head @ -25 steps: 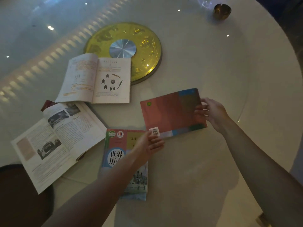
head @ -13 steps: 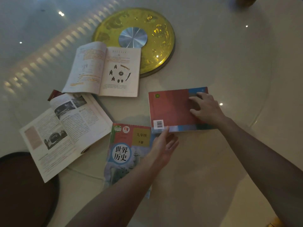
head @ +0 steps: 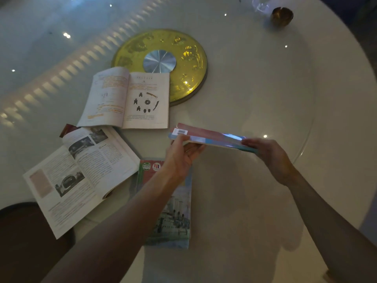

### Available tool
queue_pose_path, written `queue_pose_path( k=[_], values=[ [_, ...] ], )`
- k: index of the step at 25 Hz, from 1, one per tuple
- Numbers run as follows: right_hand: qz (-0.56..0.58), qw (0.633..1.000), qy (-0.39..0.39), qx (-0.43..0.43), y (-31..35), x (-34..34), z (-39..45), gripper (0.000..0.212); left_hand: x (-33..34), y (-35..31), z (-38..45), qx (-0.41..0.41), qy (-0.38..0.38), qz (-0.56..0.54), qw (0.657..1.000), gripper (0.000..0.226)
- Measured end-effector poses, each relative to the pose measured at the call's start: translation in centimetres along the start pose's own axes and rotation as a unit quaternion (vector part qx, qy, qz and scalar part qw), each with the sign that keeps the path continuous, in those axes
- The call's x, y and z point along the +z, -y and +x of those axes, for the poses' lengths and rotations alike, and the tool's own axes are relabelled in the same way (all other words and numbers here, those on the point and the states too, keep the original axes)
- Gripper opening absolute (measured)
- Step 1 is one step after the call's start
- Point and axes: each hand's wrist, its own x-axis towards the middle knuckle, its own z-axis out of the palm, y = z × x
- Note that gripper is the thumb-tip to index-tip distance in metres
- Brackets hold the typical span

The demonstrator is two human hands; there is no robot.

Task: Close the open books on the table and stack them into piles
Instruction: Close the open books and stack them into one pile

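A closed red book (head: 208, 135) with a barcode on its back cover hangs tilted above the table, held at both ends. My left hand (head: 183, 154) grips its left end from below and my right hand (head: 267, 152) grips its right end. Under my left forearm lies a closed history book (head: 175, 217) with a blue and red cover. One open book (head: 126, 99) with drawings of old tools lies near the gold disc. A second open book (head: 79, 174) with black-and-white photos lies at the left.
The round white glass table (head: 265, 94) carries a gold turntable disc (head: 189, 56) at its middle and a small brass bowl (head: 281, 16) at the far right. A dark round seat (head: 24, 242) sits below the table's left edge.
The red book lay flat on the table under my hands; both hands have now lifted it off the surface and tilted it edge-on.
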Motion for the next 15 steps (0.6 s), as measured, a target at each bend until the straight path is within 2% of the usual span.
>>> queue_pose_path(
  k=[2, 4, 7, 9, 10, 12, 13, 14, 15],
  values=[
    [0.075, 0.997, 0.026, 0.019, 0.8, 0.1, -2.0, 0.046, -0.8, -1.1, -1.0, -0.006, 0.013, 0.001, 1.0, 0.01],
    [0.018, 0.999, 0.03, 0.004, 0.9, 1.0, -3.4, 0.038, -1.9, -1.9, -2.0, -0.025, 0.027, -0.001, 0.999, 0.012],
    [-0.112, 0.99, -0.065, -0.055, 1.5, 4.6, -4.7, 0.025, -3.7, -2.6, -3.6, -0.033, 0.04, -0.008, 0.999, 0.011],
    [-0.134, 0.983, -0.101, -0.079, 2.6, 7.1, -5.5, 0.022, -5.0, -2.9, -4.7, -0.019, 0.009, 0.02, 1.0, 0.011],
    [-0.124, 0.983, -0.102, -0.088, 3.4, 8.3, -5.9, 0.022, -5.9, -3.1, -5.2, -0.006, -0.017, 0.065, 0.998, 0.023],
    [-0.12, 0.983, -0.098, -0.103, 5.2, 9.9, -6.6, 0.018, -8.5, -4.0, -5.8, 0.026, -0.072, 0.198, 0.977, 0.075],
    [-0.128, 0.981, -0.09, -0.112, 6.0, 10.4, -6.9, 0.015, -9.6, -4.5, -6.2, 0.054, -0.107, 0.279, 0.953, 0.1],
    [-0.138, 0.98, -0.077, -0.121, 6.8, 11.0, -7.2, 0.015, -10.8, -5.1, -6.5, 0.091, -0.117, 0.353, 0.924, 0.11],
    [-0.152, 0.978, -0.065, -0.125, 7.6, 11.7, -7.6, 0.015, -11.8, -5.6, -6.6, 0.123, -0.089, 0.401, 0.903, 0.107]
  ],
)
